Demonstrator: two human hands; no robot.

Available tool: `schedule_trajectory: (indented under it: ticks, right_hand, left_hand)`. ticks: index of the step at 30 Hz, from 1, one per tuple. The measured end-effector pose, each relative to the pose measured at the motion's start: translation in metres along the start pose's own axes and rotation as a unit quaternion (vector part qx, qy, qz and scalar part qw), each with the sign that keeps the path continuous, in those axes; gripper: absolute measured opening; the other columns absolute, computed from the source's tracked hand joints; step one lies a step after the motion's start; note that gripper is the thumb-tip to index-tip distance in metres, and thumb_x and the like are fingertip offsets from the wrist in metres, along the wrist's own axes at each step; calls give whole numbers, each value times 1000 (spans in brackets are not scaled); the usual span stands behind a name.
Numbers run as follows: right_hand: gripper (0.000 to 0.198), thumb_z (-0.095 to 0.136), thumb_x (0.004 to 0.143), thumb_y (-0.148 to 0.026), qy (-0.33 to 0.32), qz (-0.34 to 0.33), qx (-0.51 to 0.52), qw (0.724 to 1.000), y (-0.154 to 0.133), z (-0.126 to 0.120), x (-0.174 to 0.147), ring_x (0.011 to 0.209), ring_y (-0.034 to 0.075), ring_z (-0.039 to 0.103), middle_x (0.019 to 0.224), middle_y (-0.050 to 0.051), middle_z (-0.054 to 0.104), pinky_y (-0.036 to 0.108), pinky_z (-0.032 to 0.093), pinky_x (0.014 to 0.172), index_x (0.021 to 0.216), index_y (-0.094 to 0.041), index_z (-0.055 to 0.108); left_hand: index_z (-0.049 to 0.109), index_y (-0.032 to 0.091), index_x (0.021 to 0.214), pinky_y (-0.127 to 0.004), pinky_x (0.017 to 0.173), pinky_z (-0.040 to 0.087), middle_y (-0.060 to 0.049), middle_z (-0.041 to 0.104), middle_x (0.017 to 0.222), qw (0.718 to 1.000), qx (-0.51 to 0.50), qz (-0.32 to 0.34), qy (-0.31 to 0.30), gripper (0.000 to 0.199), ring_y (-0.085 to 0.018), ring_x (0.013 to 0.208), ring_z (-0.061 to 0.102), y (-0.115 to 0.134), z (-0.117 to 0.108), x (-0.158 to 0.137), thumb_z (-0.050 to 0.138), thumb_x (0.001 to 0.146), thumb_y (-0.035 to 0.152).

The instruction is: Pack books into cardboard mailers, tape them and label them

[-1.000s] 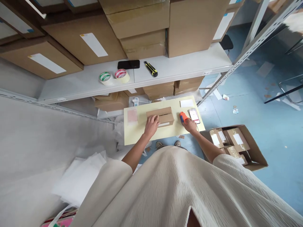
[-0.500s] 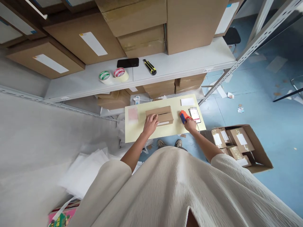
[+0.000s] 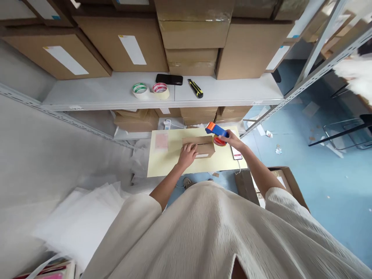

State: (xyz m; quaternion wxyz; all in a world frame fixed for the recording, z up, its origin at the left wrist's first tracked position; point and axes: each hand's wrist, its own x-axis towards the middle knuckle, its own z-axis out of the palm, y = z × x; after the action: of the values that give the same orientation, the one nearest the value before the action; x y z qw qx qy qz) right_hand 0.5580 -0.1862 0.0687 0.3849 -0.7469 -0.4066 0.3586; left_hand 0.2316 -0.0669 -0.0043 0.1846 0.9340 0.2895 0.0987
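A small cardboard box (image 3: 205,148) lies on the pale yellow table (image 3: 168,164), its top flaps folded in with a seam between them. Curled over the box's top left side, my left hand (image 3: 187,155) holds it, with a ring visible on one finger. My right hand (image 3: 234,141) grips a blue and orange tape dispenser (image 3: 217,129), raised just beyond the box's right end, its red-cored roll hanging below. Right of the box, partly covered by my right hand, is a phone (image 3: 236,153) with a cable.
Above the table's far edge runs a grey shelf (image 3: 116,91) with large cartons (image 3: 122,46), two tape rolls (image 3: 160,91), a black phone (image 3: 169,79) and a utility knife (image 3: 195,88). An open carton (image 3: 293,186) stands on the floor at right. White packing sheets (image 3: 84,221) lie at left.
My right hand has lifted the tape dispenser off the table's right side and brought it left, up beside the box. My left hand stays on the box. The view has shifted.
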Motion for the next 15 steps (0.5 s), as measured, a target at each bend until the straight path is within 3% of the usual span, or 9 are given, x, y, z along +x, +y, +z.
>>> schedule_trajectory:
  ticks: [3, 7, 11, 15]
  right_hand:
    - [78, 97, 65, -76, -48, 0, -14, 999, -28, 23, 8, 93, 26, 65, 100, 5, 70, 40, 58, 80, 110, -26, 58]
    - [80, 98, 58, -76, -58, 7, -86, 995, -42, 44, 10, 86, 21, 60, 94, 1, 67, 33, 53, 71, 103, -26, 55]
    - [77, 99, 57, -77, -54, 11, -180, 982, -44, 39, 6, 76, 18, 56, 86, 0, 63, 30, 47, 60, 94, -27, 54]
    - [74, 97, 58, -79, -78, -5, -200, 977, -44, 27, 4, 72, 18, 55, 82, -1, 63, 30, 45, 59, 92, -27, 56]
  left_hand:
    - [71, 23, 157, -57, 130, 42, -19, 64, 161, 1000, -12, 8, 13, 49, -39, 153, 52, 0, 1, 0, 64, 110, 35]
    - [72, 24, 157, -57, 130, 43, -19, 65, 158, 1000, -23, 4, 13, 50, -39, 151, 54, 1, 1, 0, 66, 108, 33]
    - [72, 27, 156, -57, 129, 44, -17, 67, 156, 999, -37, 4, 13, 51, -38, 150, 55, 1, -2, -1, 69, 106, 30]
    - [70, 27, 158, -55, 127, 48, -16, 68, 156, 999, -50, 1, 13, 54, -36, 149, 59, -4, -5, 1, 68, 104, 24]
